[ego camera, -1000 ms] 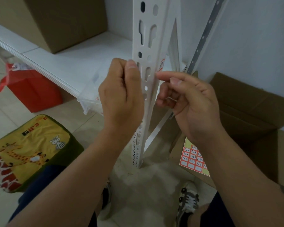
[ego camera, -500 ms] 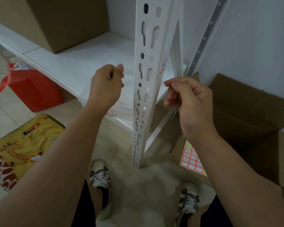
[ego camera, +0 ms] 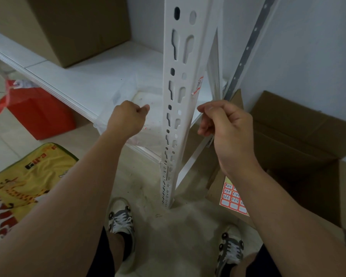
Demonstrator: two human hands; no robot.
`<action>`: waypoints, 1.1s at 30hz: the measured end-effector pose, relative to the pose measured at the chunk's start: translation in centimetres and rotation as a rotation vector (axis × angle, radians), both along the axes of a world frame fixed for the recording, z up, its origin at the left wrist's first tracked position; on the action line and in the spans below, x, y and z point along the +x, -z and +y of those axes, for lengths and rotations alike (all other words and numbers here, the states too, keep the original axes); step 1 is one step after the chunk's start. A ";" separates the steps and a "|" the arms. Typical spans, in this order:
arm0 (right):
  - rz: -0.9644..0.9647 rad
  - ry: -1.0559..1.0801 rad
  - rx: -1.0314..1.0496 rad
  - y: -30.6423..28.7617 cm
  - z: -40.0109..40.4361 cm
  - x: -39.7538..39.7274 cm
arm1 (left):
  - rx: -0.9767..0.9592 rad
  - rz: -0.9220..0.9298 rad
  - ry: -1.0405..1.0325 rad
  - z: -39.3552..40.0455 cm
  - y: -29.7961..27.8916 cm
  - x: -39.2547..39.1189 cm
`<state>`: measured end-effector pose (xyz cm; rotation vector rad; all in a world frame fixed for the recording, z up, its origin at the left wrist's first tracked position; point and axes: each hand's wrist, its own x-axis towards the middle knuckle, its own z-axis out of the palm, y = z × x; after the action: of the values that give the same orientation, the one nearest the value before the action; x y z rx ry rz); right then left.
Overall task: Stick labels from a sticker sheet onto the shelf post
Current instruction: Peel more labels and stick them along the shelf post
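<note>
- Left hand (ego camera: 128, 119): drawn back from the shelf post (ego camera: 178, 100) since a second ago, now apart on its left, fist curled, nothing held.
- Right hand (ego camera: 226, 124): just right of post, fingers curled; contents not discernible.
- Label (ego camera: 198, 85): stuck on post's right edge, above both hands.
- Sticker sheet (ego camera: 231, 197): on floor beside cardboard box (ego camera: 308, 136).

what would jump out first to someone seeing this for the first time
The white slotted shelf post rising up the middle, with a red-edged label stuck on its right face. A left hand and right hand flank it without touching. The sticker sheet lies low right.
</note>
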<state>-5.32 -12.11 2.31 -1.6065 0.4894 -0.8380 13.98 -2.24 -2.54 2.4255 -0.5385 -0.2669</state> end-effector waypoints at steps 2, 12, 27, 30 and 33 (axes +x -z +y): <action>0.001 -0.007 -0.011 0.0 0.0 0.0 | 0.126 -0.016 0.044 -0.1 0.1 -0.2; 0.023 -0.007 -0.036 0.2 -0.2 -0.1 | 0.126 -0.157 0.036 -0.3 -0.8 -1.1; -0.173 0.180 -0.628 -0.1 0.8 0.3 | -0.998 -0.110 0.195 -1.2 -5.6 -11.7; -0.215 0.203 -0.734 -0.3 0.9 0.3 | -1.031 -0.163 0.170 -1.5 -5.4 -12.2; -0.217 0.226 -0.830 -0.3 0.8 0.6 | -1.097 -0.128 0.207 -1.6 -5.3 -12.3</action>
<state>-4.72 -11.33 2.60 -2.1908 0.1609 -1.4975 1.65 -3.88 2.75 1.3267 -0.7403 0.1002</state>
